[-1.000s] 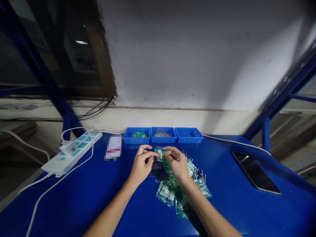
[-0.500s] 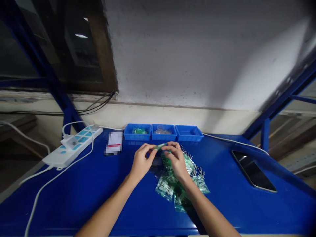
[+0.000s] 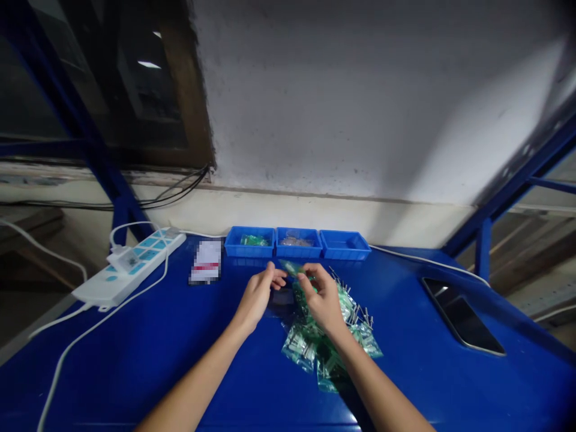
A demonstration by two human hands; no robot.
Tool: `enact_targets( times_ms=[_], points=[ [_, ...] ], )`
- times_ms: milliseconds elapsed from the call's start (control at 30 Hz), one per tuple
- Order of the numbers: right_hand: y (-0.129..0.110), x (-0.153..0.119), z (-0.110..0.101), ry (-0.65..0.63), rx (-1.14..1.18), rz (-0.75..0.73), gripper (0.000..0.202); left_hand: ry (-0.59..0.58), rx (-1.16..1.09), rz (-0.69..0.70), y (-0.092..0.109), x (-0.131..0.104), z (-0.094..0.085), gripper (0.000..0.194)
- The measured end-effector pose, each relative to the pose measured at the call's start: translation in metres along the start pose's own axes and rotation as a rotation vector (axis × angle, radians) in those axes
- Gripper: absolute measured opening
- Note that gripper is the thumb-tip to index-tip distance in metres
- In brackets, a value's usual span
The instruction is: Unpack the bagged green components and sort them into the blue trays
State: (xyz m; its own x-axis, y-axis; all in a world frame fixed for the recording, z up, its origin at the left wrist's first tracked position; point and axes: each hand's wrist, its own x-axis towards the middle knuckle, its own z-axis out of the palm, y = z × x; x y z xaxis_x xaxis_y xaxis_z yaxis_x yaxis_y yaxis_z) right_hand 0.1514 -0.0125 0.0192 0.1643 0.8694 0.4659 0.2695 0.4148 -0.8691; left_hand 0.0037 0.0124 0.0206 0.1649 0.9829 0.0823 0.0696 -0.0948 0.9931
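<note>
A small green plastic bag (image 3: 291,267) is pinched between the thumb and fingers of my right hand (image 3: 321,294). Just left of it, my left hand (image 3: 260,293) has its thumb raised and fingers apart, with nothing seen in it. Beneath and beside my right hand lies a pile of green bags (image 3: 335,354) with pale pieces inside. Several metal pins (image 3: 362,316) stick out along the pile's right side. A small clear item (image 3: 283,296) lies on the table between my hands.
Three blue bins (image 3: 249,242) stand along the back of the blue table (image 3: 202,384); the left and middle ones hold small bags. A white power strip (image 3: 112,282) with cables is at left, a blurred card (image 3: 206,262) beside it, a phone (image 3: 463,316) at right.
My left hand has let go of the small green bag and opened. The bag stays in my right hand, now tilted with its free end up to the left.
</note>
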Motion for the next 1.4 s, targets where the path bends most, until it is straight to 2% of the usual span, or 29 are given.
enact_targets(
  times_ms=[100,200,333,500,600,700,833,967,1067,1167,1233,1333,1400],
  points=[
    [-0.003,-0.003,0.0,-0.079,-0.096,-0.161,0.014,0.002,-0.172,-0.139,-0.001,0.004,-0.004,0.049],
    [-0.004,-0.003,0.001,-0.068,-0.16,-0.167,0.021,0.02,-0.178,-0.07,0.003,0.003,-0.005,0.035],
    [-0.002,-0.001,0.0,-0.048,-0.062,0.025,0.017,0.064,-0.079,0.075,0.008,0.0,-0.005,0.025],
    [0.005,0.003,0.001,0.008,0.118,0.331,0.041,0.008,0.092,0.28,0.007,-0.002,-0.003,0.015],
    [0.007,0.004,0.004,0.015,0.21,0.402,0.034,-0.01,0.165,0.302,0.004,-0.002,-0.002,0.013],
    [0.008,0.003,0.006,0.03,0.279,0.36,0.028,0.018,0.152,0.21,0.002,-0.002,-0.001,0.014],
    [0.009,0.002,0.007,0.052,0.283,0.244,0.021,-0.015,-0.01,-0.005,0.0,-0.001,-0.002,0.031],
    [0.004,-0.002,0.005,0.002,0.143,0.049,0.008,-0.052,-0.202,-0.245,0.003,0.002,-0.003,0.055],
    [-0.002,-0.005,0.005,-0.02,-0.006,-0.114,0.009,-0.104,-0.351,-0.339,0.005,0.003,-0.003,0.052],
    [-0.003,-0.006,0.004,0.004,-0.109,-0.157,0.015,-0.08,-0.417,-0.255,0.004,0.003,-0.003,0.035],
    [-0.002,-0.004,0.003,0.026,-0.127,-0.113,0.018,-0.03,-0.388,-0.155,0.002,0.003,-0.003,0.031],
    [-0.001,0.0,0.001,0.022,-0.059,0.046,0.02,0.04,-0.225,-0.015,0.0,0.002,-0.003,0.029],
    [-0.001,0.002,0.0,-0.018,0.065,0.191,0.027,0.056,-0.061,0.116,0.0,0.002,-0.003,0.024]
  ],
)
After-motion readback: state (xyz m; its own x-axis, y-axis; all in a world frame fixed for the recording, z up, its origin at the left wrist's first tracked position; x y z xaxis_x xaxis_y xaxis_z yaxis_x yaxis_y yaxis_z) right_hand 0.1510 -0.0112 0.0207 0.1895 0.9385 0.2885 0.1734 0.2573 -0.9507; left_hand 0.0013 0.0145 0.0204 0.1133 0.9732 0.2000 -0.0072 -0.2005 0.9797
